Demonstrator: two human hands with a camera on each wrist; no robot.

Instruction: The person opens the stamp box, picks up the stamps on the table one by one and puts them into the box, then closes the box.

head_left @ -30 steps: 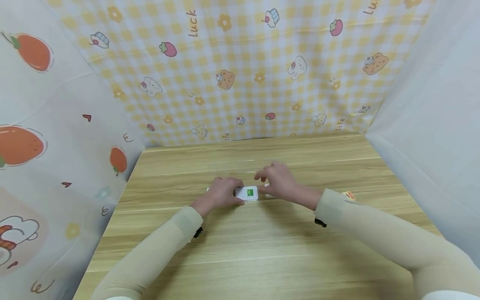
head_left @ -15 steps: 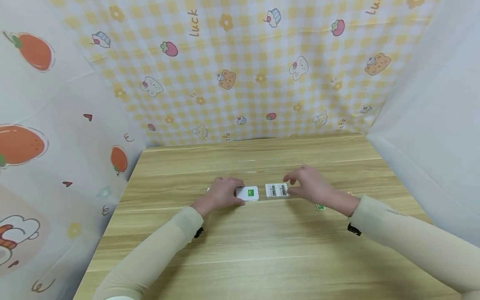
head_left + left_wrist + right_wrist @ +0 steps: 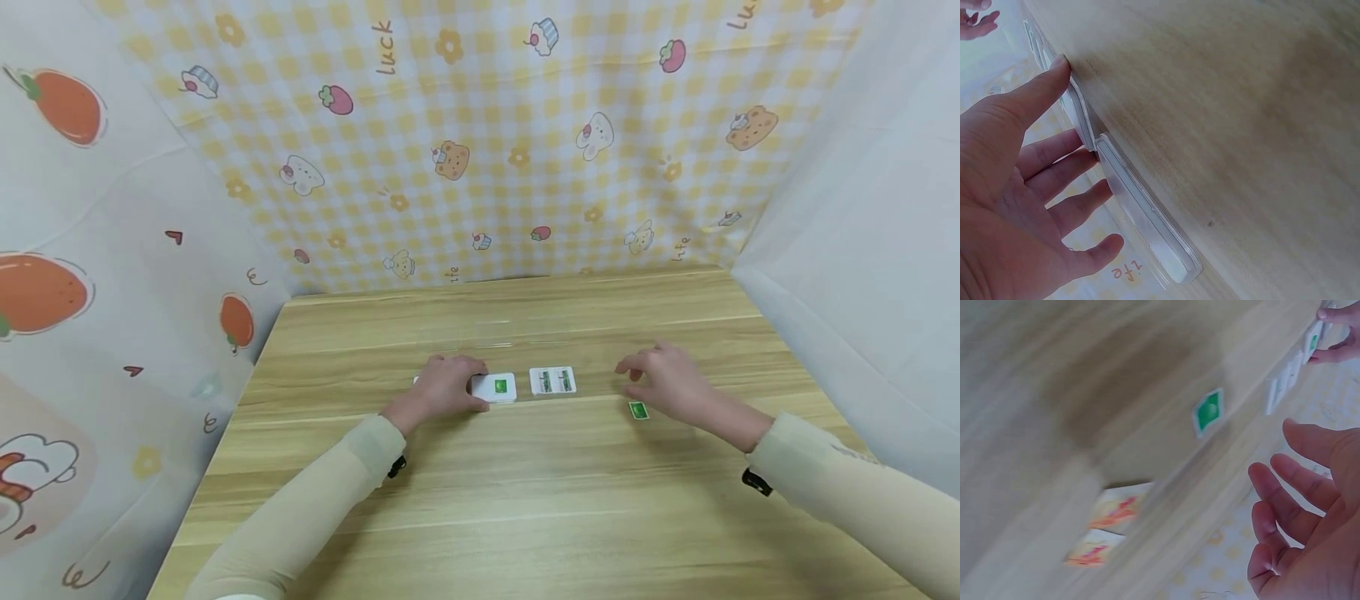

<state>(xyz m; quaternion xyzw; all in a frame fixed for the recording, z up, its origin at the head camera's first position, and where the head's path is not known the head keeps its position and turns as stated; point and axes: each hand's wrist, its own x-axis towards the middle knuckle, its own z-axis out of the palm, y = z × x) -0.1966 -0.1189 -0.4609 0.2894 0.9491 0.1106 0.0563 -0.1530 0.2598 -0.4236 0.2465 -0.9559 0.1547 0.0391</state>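
Observation:
My left hand [image 3: 442, 385] holds a flat white case [image 3: 495, 387] by its long edges, thumb on the near side and fingers on the far side. A small green square [image 3: 501, 386] shows on top of that case. Beside it lies another flat white case [image 3: 552, 381] with two dark pictures. My right hand [image 3: 667, 385] is over the table to the right, fingers loosely bent and holding nothing. Just below it is a small green card [image 3: 638, 410] with a pale border. Two orange-and-red cards [image 3: 1121, 505] appear in the right wrist view; the hand hides them from the head view.
Faint transparent flat pieces [image 3: 493, 333] lie in a row behind the cases. Another flat white case [image 3: 1147, 215] sits under the left hand, mostly hidden from above. A patterned cloth [image 3: 480, 150] hangs behind the wooden table [image 3: 480, 500].
My right hand has moved right, away from the pictured case to near the green card, uncovering both. My left hand has stayed on its case.

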